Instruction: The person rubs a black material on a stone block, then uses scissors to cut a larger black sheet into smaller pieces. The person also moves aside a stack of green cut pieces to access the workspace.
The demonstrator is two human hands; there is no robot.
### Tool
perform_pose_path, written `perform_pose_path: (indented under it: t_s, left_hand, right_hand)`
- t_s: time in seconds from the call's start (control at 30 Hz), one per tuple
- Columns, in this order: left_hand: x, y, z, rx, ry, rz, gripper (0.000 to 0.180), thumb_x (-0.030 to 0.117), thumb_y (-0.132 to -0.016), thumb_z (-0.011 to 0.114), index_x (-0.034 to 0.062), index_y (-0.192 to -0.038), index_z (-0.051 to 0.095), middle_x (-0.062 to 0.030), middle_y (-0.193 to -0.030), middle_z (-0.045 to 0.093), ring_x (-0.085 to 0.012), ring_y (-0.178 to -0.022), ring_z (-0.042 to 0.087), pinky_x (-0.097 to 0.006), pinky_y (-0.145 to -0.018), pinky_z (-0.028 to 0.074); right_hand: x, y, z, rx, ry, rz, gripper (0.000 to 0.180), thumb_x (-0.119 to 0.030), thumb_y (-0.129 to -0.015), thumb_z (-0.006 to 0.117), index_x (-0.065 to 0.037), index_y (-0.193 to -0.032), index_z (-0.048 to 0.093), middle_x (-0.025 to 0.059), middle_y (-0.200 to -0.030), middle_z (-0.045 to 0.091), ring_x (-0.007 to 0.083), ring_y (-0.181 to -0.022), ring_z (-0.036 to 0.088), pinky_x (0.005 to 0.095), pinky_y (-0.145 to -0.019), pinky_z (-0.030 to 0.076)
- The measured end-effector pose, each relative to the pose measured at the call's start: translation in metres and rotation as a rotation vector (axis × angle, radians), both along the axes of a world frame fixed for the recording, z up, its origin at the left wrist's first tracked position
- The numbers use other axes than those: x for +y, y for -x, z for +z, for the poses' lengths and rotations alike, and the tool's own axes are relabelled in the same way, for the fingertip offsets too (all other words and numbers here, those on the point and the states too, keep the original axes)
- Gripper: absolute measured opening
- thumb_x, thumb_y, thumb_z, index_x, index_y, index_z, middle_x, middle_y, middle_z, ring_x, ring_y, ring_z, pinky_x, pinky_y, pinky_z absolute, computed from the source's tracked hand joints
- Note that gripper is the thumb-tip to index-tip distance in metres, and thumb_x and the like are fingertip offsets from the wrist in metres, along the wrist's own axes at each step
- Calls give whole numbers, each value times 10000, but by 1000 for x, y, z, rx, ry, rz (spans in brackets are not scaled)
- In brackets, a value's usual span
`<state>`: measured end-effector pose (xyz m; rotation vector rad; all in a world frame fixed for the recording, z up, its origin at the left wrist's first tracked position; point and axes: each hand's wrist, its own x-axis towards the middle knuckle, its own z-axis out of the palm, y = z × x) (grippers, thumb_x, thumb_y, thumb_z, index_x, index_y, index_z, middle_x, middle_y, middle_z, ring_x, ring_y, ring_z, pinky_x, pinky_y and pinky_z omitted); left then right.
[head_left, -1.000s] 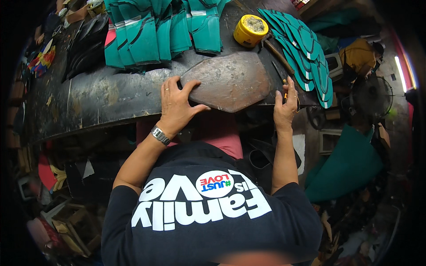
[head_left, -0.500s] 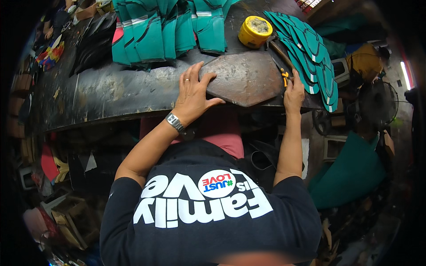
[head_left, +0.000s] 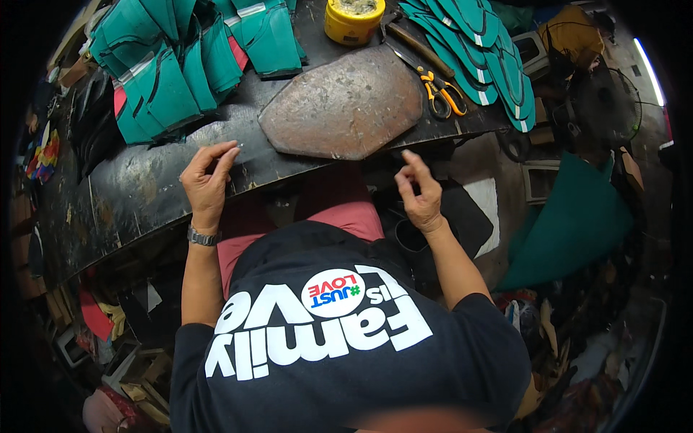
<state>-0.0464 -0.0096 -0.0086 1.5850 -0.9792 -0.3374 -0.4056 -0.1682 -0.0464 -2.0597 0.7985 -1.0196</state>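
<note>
A flat rusty brown slab with angled corners lies on the dark worktable in front of me. My left hand, with a wristwatch, hovers over the table left of the slab, thumb and fingertips pinched together; I cannot tell whether anything small is between them. My right hand is off the slab, below the table's front edge, its fingers loosely curled and holding nothing that I can see. Neither hand touches the slab.
Teal cut pieces are heaped at the back left, teal sole shapes fan out at the back right. A yellow tin, a hammer and orange-handled scissors lie behind the slab. A teal sheet leans at right.
Both hands have come off the slab and drawn back toward me. The left went left over the table, the right dropped below the table edge.
</note>
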Motion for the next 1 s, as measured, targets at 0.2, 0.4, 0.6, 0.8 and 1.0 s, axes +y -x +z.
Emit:
perform_pose_path:
  t_s: [0.2,0.4,0.6,0.8,1.0]
  left_hand:
    - [2,4,1,-289,-23,-54,99,60,-863,789,10,-939,749,-62,-819,692,-124,-735,643,-251,-676,495]
    - [0,9,2,-433,19,-106,112,125,-890,775,29,-941,747,-61,-832,678,-142,-704,624,-269,-656,482]
    - [-1,16,9,-455,-116,-147,112,138,-871,779,67,-952,747,-50,-824,664,-168,-671,620,-293,-637,487]
    - [-3,17,8,-485,-122,-118,89,121,-878,764,71,-948,740,-59,-832,666,-191,-693,637,-304,-643,494]
    - [-4,16,7,-539,-108,-117,81,106,-888,750,65,-956,736,-71,-827,661,-213,-704,636,-313,-653,496]
  right_hand:
    - [29,56,-65,941,-44,-10,637,-175,-868,731,-44,-1439,483,203,-1338,562,391,-1230,539,502,-1018,428]
    - [43,86,-106,1093,-183,11,766,-369,-907,701,-103,-1536,352,204,-1478,468,380,-1431,380,622,-1162,290]
    - [43,91,-100,1151,-162,41,883,-253,-813,812,-110,-1543,338,179,-1525,414,374,-1432,370,597,-1163,312]
    - [23,110,-102,1110,-167,4,914,-181,-758,850,-83,-1525,361,181,-1514,415,379,-1418,379,525,-1169,339]
    - [9,117,-108,1050,-188,-119,907,-146,-750,855,-16,-1504,367,218,-1500,424,400,-1409,387,463,-1147,381]
